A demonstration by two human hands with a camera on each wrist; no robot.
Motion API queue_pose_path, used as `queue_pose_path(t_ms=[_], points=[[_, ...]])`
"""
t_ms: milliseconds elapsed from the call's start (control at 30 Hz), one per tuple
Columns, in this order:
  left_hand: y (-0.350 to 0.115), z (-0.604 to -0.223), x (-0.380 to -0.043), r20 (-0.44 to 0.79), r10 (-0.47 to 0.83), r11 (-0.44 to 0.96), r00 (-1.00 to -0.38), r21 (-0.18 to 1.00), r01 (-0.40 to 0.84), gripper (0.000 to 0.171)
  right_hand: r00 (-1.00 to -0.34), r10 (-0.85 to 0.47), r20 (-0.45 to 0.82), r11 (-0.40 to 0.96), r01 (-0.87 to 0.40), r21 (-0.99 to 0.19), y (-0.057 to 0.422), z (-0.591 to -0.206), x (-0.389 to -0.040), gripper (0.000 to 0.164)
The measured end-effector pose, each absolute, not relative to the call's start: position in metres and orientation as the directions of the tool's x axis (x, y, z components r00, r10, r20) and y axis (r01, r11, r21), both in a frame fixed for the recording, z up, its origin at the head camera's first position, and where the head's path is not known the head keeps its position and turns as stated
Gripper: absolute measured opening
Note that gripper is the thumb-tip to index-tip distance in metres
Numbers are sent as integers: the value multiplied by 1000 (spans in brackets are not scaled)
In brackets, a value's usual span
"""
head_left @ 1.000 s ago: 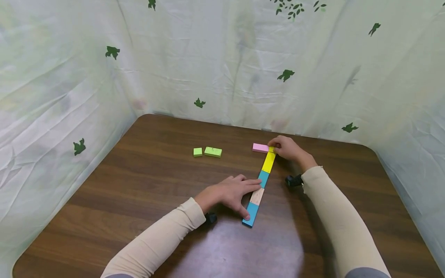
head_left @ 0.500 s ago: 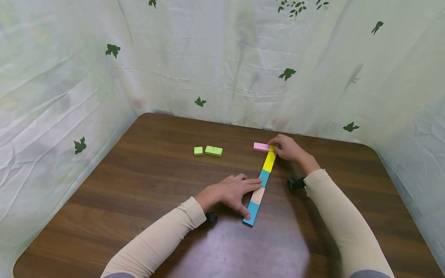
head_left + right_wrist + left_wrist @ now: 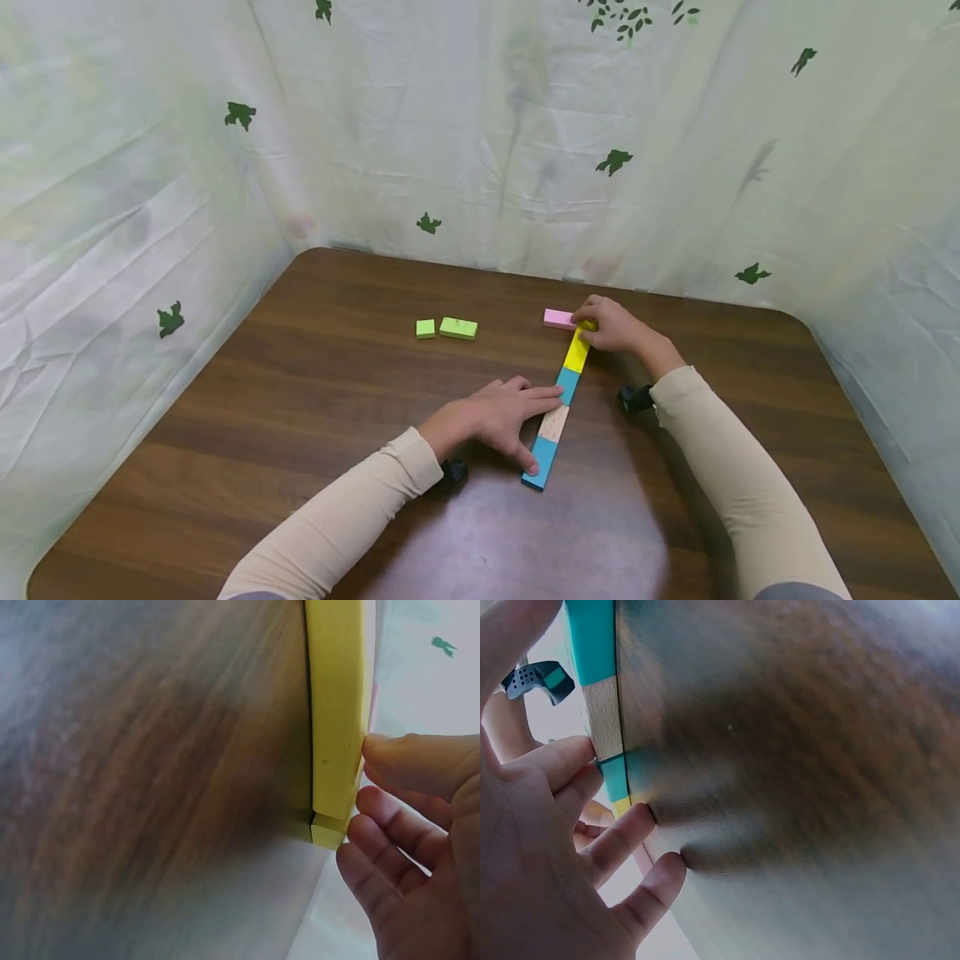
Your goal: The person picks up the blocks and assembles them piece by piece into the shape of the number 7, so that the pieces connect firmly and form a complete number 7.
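In the head view, a slanting row on the table has a near blue block (image 3: 542, 458), a bare wood block (image 3: 553, 423), a second blue block (image 3: 567, 385), a long yellow block (image 3: 577, 353) and a small yellow block (image 3: 328, 832). A pink block (image 3: 558, 319) extends left from the far end. My left hand (image 3: 502, 417) lies spread, thumb on the near blue block and a fingertip on the farther one. At the far end, my right hand (image 3: 617, 325) has its fingers bent over the small yellow block, partly hiding it. Its thumb touches the long yellow block's top edge.
A small green block (image 3: 425, 328) and a longer green block (image 3: 458, 328) lie left of the row on the brown table (image 3: 315, 358). A pale curtain with green leaf prints (image 3: 450, 125) surrounds the table's back and sides.
My right hand has shifted slightly left and nearer, now covering more of the small yellow block and the pink block's right end. My left hand and the row stay in place.
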State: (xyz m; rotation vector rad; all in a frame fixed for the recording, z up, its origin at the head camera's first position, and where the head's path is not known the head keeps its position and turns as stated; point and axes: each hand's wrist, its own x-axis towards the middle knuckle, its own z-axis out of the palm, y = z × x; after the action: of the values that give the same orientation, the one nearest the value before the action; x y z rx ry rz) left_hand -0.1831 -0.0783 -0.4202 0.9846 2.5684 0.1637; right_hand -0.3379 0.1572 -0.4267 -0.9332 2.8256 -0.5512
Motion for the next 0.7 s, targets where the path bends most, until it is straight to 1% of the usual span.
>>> queue_pose_path(t_ms=[200,600,700], points=[[-78,-420,-183,-306,670,742,-677,239,626,98,-792,-610,14,744,-580,-332,157,-427,-337,34],[-78,-420,-182,-309,675,738,-670,258,624,97,-776,-629,55,718,-606,-342,160,-430,-334,34],[-79,-420,-182,-307,677,736,-669,271,621,96,-781,-622,56,721,-599,-348,158,-429,-333,34]])
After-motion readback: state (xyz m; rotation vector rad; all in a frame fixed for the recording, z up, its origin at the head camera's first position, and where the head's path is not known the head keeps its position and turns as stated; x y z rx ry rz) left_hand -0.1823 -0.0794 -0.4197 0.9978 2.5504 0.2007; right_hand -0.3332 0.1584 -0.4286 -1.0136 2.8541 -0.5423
